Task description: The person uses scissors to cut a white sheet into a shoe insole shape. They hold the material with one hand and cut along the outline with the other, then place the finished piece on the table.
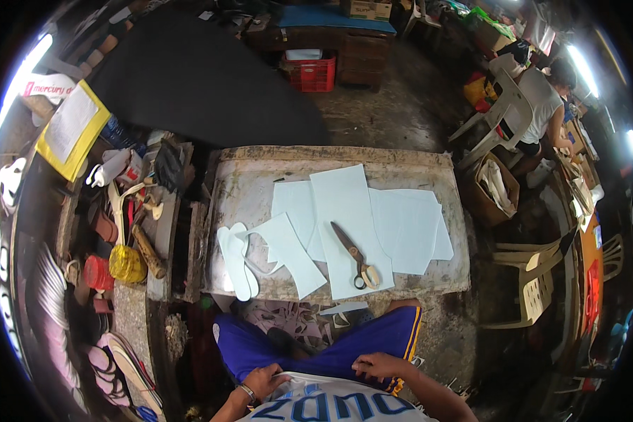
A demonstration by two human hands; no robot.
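Note:
Both my hands are at my lap, away from the table. My left hand (263,382), with a bracelet at the wrist, is closed at the hem of my white shirt (309,387). My right hand (378,366) rests over my purple shorts (380,337) near the same hem, its fingers curled; what they hold, if anything, is hidden. On the worktable (243,169) ahead lie several pale blue sheets (341,204), overlapping. Dark scissors (352,250) lie on the middle sheet, handles toward me. Cut sole-shaped pieces (233,264) lie at the table's left, beside a cut sheet (288,253).
Left of the table, a cluttered rack holds a yellow container (127,264), a red container (98,272) and stacked soles (105,376). Scraps (288,316) lie under the table. At right are plastic chairs (534,281), a cardboard box (496,188) and a seated person (538,105).

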